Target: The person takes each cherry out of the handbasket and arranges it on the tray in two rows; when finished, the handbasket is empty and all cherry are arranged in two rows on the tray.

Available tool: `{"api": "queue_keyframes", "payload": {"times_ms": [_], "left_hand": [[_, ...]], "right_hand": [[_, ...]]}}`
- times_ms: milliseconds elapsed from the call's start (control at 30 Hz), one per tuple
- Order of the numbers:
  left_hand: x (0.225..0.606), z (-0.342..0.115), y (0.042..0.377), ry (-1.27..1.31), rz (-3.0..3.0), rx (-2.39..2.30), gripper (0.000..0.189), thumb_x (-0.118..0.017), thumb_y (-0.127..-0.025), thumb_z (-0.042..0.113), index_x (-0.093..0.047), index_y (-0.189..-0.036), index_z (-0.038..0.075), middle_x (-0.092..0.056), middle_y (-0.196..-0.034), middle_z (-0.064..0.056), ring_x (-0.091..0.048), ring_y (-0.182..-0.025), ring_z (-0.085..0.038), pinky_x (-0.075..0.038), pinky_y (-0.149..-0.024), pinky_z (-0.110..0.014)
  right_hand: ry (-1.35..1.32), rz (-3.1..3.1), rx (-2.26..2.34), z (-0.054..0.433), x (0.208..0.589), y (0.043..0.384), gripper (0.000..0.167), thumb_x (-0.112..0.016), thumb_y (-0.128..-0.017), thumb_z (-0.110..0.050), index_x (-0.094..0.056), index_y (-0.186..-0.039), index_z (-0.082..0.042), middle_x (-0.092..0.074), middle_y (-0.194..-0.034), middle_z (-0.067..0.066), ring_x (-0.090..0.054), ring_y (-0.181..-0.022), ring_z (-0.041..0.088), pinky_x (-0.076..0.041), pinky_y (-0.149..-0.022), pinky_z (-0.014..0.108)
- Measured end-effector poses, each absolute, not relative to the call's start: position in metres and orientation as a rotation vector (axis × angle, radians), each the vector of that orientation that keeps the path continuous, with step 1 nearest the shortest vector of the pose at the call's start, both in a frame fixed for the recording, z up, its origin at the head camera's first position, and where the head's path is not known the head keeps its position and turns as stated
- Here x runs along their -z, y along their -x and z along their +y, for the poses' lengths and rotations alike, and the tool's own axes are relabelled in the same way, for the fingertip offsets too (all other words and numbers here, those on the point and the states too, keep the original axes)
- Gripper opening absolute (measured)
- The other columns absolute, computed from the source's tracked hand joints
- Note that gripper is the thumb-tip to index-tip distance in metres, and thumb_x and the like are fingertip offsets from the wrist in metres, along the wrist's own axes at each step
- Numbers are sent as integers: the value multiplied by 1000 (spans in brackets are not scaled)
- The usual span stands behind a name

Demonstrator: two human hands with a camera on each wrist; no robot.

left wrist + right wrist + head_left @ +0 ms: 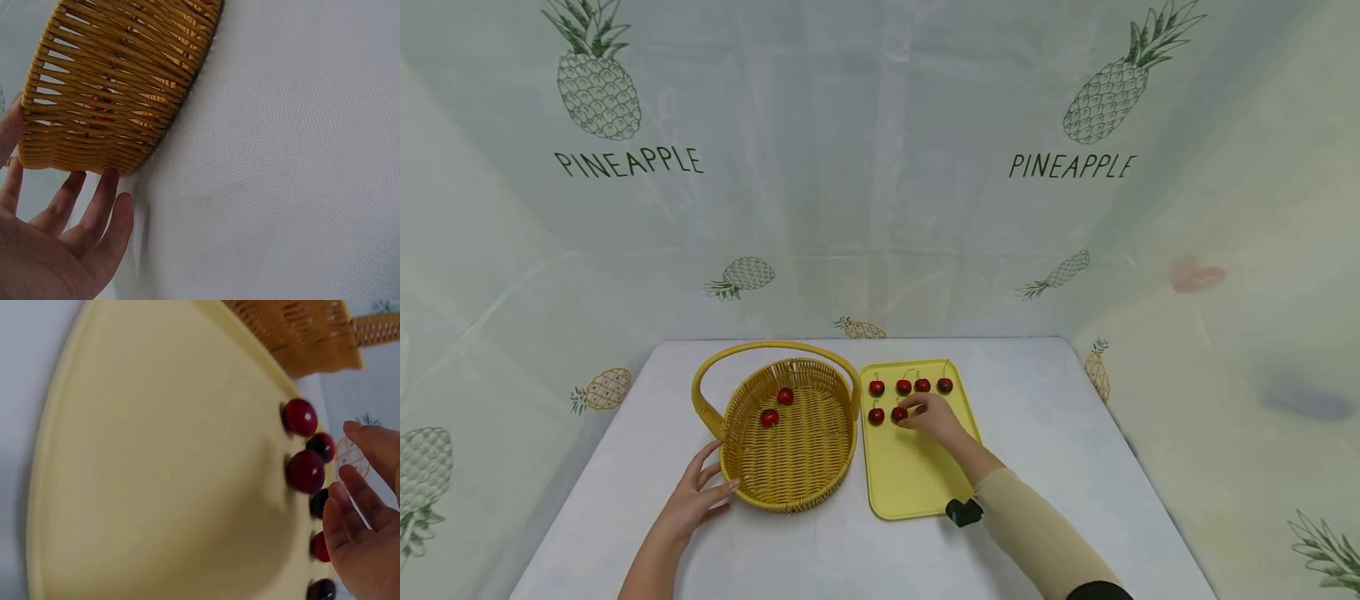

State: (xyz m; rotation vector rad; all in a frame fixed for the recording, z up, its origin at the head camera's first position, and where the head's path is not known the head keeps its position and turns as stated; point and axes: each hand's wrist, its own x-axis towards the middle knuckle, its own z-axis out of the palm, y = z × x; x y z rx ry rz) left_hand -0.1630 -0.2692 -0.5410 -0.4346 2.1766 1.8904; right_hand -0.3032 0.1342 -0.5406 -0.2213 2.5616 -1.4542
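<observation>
Right hand [931,417] was unclenched, fingers parted beside round, glossy dark-red cherry [898,414] on flat, rectangular yellow tray [913,479]; five other cherries [877,388] lay nearby. Left hand [691,497], loosely spread, touched round, yellow-brown woven basket [801,467]; two red cherries [770,417] sat inside.

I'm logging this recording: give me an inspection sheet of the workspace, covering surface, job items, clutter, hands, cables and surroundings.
Surface: white tabletop, bare in front of the basket and tray.
Job items: round wicker basket with two red cherries inside; to its right, a yellow tray with six dark-red cherries toward its far end.
Clutter: nothing seen.
Left hand: fingers spread, touching the basket's near-left side.
Right hand: over the tray, fingertips by a cherry in the nearer row; contact unclear.
Cables: nothing seen.
Surroundings: pale sheeting printed with pineapples and the word PINEAPPLE.
</observation>
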Motion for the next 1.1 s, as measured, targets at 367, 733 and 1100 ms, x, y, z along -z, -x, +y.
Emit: {"api": "queue_keyframes", "payload": {"times_ms": [367, 733, 1100], "left_hand": [[540, -272, 160, 427, 2178, -1904, 87, -70, -91, 13, -13, -156, 21, -25, -150, -30, -60, -109, -28, -50, -88, -54], [540, -272, 159, 406, 2180, -1906, 89, -71, -90, 15, -13, -156, 21, -24, -151, -29, -56, -116, -35, -49, -90, -54], [541, -271, 160, 388, 2182, -1915, 88, -70, -90, 13, -13, -156, 21, -25, -150, -29, -56, -115, -34, -48, -90, -56]], "right_hand": [[619, 2444, 1446, 105, 505, 272, 30, -78, -82, -9, -70, -109, 0, -66, -103, 18, -58, -88, 24, -50, -71, 30], [734, 2337, 1425, 67, 493, 256, 26, -78, -82, -7, -72, -107, -9, -66, -101, 8, -60, -90, 24, -51, -66, 27], [795, 2323, 1331, 27, 488, 254, 27, -81, -81, -14, -73, -107, -14, -64, -94, -5, -59, -87, 14, -50, -70, 24]]}}
